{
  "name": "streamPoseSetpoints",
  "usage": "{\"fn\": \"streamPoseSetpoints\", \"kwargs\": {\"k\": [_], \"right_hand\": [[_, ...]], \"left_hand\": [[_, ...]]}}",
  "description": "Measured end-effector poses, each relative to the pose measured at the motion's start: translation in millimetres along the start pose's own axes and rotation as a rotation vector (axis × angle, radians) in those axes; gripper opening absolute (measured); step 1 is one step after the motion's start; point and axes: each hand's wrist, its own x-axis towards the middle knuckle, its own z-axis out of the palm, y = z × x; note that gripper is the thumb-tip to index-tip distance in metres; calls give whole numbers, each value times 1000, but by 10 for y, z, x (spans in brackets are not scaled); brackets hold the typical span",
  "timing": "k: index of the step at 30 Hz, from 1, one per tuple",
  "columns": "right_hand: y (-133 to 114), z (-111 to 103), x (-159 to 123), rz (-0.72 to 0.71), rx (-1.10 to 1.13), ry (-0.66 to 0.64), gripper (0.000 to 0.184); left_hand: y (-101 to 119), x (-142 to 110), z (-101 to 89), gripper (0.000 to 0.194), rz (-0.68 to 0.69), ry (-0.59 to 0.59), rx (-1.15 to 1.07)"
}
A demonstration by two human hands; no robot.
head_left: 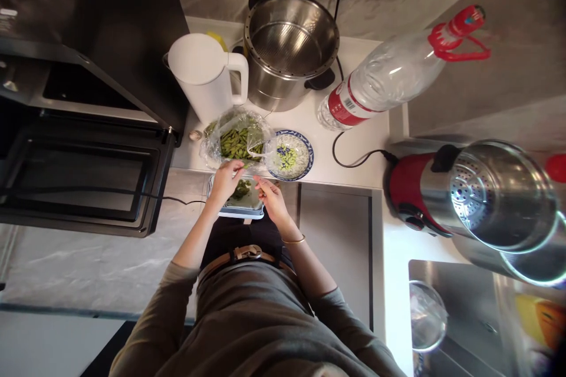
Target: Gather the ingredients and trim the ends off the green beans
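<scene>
My left hand (226, 180) is closed in a pinch at the front edge of the counter, with what looks like a green edamame pod between its fingertips. Close by on the right, my right hand (272, 199) has its thumb and fingers pressed together; anything in them is too small to make out. Behind the hands, a clear plastic bag (212, 150) lies open around many edamame pods (239, 142). Shelled green beans (287, 158) rest on a blue-and-white patterned plate (305, 150) to the right. Below both hands is a bin (241, 211) with green pod shells (242, 189) inside.
A white pitcher (201, 76) and a steel pot (292, 47) stand behind the bag. A large water bottle (380, 82) stands at the back right. Farther right are a red-and-steel cooker (413, 188) and a sink (464, 300). On the left, an oven door (84, 177) hangs open.
</scene>
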Motion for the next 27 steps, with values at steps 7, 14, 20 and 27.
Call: {"fn": "streamPoseSetpoints", "kwargs": {"k": [7,14,20,27], "right_hand": [[71,133,48,-42,2,6,25],[69,168,-1,-124,-71,12,33],[90,265,-90,-140,-20,-27,43],[149,306,-155,-210,-27,56,45]], "left_hand": [[160,-574,22,10,112,29,-12],[283,-614,104,27,171,-16,294],[284,-631,115,32,201,80,332],[299,-683,180,40,220,192,231]]}}
